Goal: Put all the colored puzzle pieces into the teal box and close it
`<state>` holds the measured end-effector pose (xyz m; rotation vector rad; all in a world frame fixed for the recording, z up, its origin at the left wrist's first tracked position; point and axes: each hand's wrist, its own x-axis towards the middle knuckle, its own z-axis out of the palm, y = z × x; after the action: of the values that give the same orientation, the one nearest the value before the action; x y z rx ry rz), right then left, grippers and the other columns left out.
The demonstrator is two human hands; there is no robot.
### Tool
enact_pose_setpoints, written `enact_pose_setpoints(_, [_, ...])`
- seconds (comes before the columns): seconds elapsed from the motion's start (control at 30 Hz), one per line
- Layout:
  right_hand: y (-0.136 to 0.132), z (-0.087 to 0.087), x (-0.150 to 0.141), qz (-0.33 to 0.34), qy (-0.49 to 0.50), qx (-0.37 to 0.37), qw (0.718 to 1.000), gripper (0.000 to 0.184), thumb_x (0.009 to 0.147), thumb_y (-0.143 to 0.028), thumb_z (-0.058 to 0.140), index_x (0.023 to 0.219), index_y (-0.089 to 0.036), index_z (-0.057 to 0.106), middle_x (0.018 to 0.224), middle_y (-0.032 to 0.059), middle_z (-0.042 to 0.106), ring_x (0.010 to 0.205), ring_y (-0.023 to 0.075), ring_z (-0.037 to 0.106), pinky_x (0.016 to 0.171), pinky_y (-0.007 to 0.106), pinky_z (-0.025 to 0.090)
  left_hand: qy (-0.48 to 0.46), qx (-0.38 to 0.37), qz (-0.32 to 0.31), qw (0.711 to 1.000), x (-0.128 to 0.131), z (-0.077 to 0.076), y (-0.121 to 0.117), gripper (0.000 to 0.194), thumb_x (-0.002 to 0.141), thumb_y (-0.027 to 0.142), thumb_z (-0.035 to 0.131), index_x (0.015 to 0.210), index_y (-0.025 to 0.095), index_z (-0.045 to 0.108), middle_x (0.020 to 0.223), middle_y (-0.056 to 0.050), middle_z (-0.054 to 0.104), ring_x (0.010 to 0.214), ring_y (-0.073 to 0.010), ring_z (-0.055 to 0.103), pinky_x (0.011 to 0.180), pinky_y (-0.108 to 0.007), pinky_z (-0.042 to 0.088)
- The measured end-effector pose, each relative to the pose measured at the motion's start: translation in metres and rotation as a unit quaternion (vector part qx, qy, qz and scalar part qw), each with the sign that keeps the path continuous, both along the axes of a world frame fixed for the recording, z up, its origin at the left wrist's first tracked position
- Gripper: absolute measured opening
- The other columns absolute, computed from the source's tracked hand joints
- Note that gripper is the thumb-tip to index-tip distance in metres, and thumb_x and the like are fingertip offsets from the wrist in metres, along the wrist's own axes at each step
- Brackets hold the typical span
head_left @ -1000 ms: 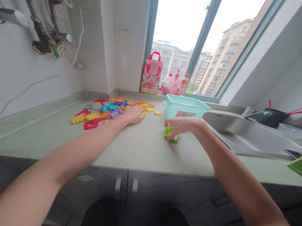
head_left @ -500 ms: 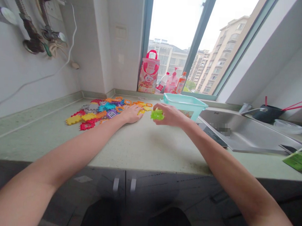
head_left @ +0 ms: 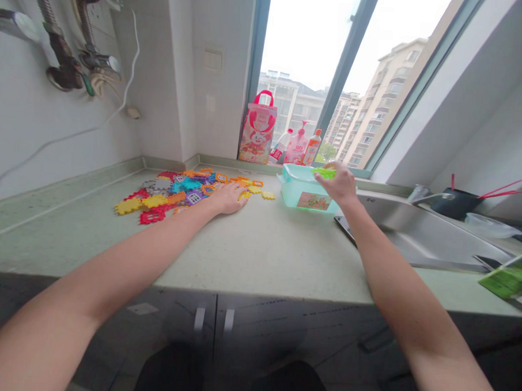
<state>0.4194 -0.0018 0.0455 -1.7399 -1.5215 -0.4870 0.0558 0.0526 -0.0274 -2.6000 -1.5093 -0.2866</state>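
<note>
Green plastic building pieces [head_left: 324, 173] are gripped in my right hand [head_left: 341, 184], over the opening of a pale turquoise plastic box [head_left: 290, 191] with a picture label on its side. My left hand [head_left: 230, 198] lies flat, fingers stretched, at the right edge of a spread of interlocking plastic building pieces [head_left: 186, 185] in red, yellow, orange, blue, grey and purple. A few yellow pieces [head_left: 256, 190] sit just past its fingertips. The inside of the box is hidden from this angle.
To the right of the box is a steel sink [head_left: 398, 233], with a dark flat object [head_left: 345, 228] at its left rim. A pink bag [head_left: 258, 135] and several bottles [head_left: 296, 146] stand by the window. A green packet [head_left: 509, 275] is at the far right.
My right hand has moved right and away from me, carrying the green pieces from above the counter to over the box. My left hand has stayed by the pile.
</note>
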Motion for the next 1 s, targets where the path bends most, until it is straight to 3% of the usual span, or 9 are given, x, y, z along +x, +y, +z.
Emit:
enact_pose_setpoints(0.07, [-0.001, -0.001, -0.002, -0.021, -0.021, -0.137, 0.990, 0.061, 0.096, -0.075, 0.052, 0.113, -0.023, 0.081, 0.116, 0.0168, 0.080, 0.112, 0.0387, 0.072, 0.093, 0.048, 0.052, 0.001, 0.000, -0.002, 1.000, 0.000, 0.001, -0.001, 0.061, 0.106, 0.055, 0.038, 0.158, 0.029, 0.054, 0.167, -0.010, 0.051, 0.155, -0.0345, 0.043, 0.126, -0.056, 0.034])
enact_pose_setpoints(0.13, [-0.001, -0.001, -0.002, -0.035, -0.044, -0.210, 0.976, 0.079, 0.098, -0.085, 0.037, 0.108, -0.023, 0.085, 0.114, 0.0177, 0.081, 0.111, 0.0400, 0.073, 0.091, 0.048, 0.052, 0.006, 0.004, -0.006, 1.000, 0.000, 0.001, 0.000, 0.061, 0.106, 0.055, 0.037, 0.158, 0.029, 0.054, 0.166, -0.010, 0.052, 0.154, -0.0337, 0.044, 0.125, -0.055, 0.035])
enact_pose_setpoints(0.23, [-0.001, -0.001, -0.002, -0.044, -0.070, -0.223, 0.971, 0.089, 0.100, -0.085, 0.024, 0.112, -0.022, 0.087, 0.120, 0.0199, 0.080, 0.112, 0.0408, 0.073, 0.090, 0.048, 0.051, 0.014, 0.011, -0.012, 1.000, 0.000, 0.000, 0.001, 0.062, 0.106, 0.054, 0.037, 0.159, 0.027, 0.053, 0.167, -0.011, 0.051, 0.154, -0.0343, 0.045, 0.125, -0.055, 0.035])
enact_pose_setpoints(0.43, [0.000, -0.005, -0.007, -0.028, -0.083, -0.169, 0.982, 0.076, 0.107, -0.068, 0.029, 0.108, -0.019, 0.087, 0.112, 0.0203, 0.081, 0.108, 0.0394, 0.072, 0.090, 0.047, 0.051, 0.015, 0.010, -0.012, 1.000, -0.001, -0.001, 0.002, 0.062, 0.108, 0.055, 0.035, 0.159, 0.025, 0.053, 0.167, -0.012, 0.051, 0.154, -0.0334, 0.044, 0.126, -0.054, 0.034])
enact_pose_setpoints(0.57, [-0.004, -0.012, -0.033, 0.106, -0.098, -0.051, 0.988, 0.049, 0.108, -0.047, 0.041, 0.122, -0.021, 0.080, 0.130, 0.0162, 0.076, 0.125, 0.0373, 0.065, 0.107, 0.051, 0.049, 0.016, 0.008, -0.013, 1.000, -0.002, -0.001, 0.002, 0.064, 0.107, 0.057, 0.037, 0.160, 0.024, 0.052, 0.167, -0.014, 0.050, 0.154, -0.0346, 0.044, 0.126, -0.055, 0.035])
enact_pose_setpoints(0.67, [-0.013, -0.027, -0.071, 0.250, -0.138, 0.007, 0.958, 0.040, 0.105, -0.038, 0.052, 0.136, -0.026, 0.074, 0.154, 0.0126, 0.063, 0.143, 0.0369, 0.053, 0.121, 0.057, 0.039, 0.022, 0.007, -0.013, 1.000, -0.002, -0.001, 0.001, 0.064, 0.107, 0.057, 0.037, 0.160, 0.025, 0.052, 0.167, -0.014, 0.050, 0.153, -0.0336, 0.046, 0.125, -0.054, 0.036])
enact_pose_setpoints(0.8, [-0.013, -0.059, -0.123, 0.378, -0.181, -0.061, 0.906, 0.044, 0.103, -0.035, 0.057, 0.146, -0.030, 0.067, 0.170, 0.0094, 0.047, 0.157, 0.0335, 0.040, 0.129, 0.056, 0.032, 0.030, 0.030, -0.013, 0.999, 0.001, 0.002, -0.002, 0.065, 0.107, 0.058, 0.039, 0.160, 0.022, 0.053, 0.168, -0.014, 0.049, 0.160, -0.0354, 0.037, 0.130, -0.057, 0.026])
enact_pose_setpoints(0.9, [0.003, -0.083, -0.137, 0.378, -0.127, -0.137, 0.907, 0.069, 0.100, -0.044, 0.064, 0.164, -0.024, 0.049, 0.178, 0.0160, 0.032, 0.164, 0.0363, 0.031, 0.132, 0.058, 0.029, 0.047, 0.046, -0.031, 0.997, 0.005, 0.005, -0.011, 0.070, 0.106, 0.061, 0.040, 0.157, 0.017, 0.055, 0.166, -0.017, 0.052, 0.163, -0.0359, 0.032, 0.133, -0.055, 0.020])
enact_pose_setpoints(1.0, [0.023, -0.097, -0.130, 0.349, -0.049, -0.198, 0.915, 0.081, 0.100, -0.053, 0.060, 0.170, -0.020, 0.037, 0.178, 0.0188, 0.032, 0.167, 0.0370, 0.026, 0.134, 0.058, 0.024, 0.047, 0.004, -0.046, 0.998, 0.013, 0.007, -0.024, 0.072, 0.108, 0.062, 0.035, 0.157, 0.014, 0.055, 0.165, -0.019, 0.053, 0.157, -0.0344, 0.043, 0.131, -0.050, 0.029])
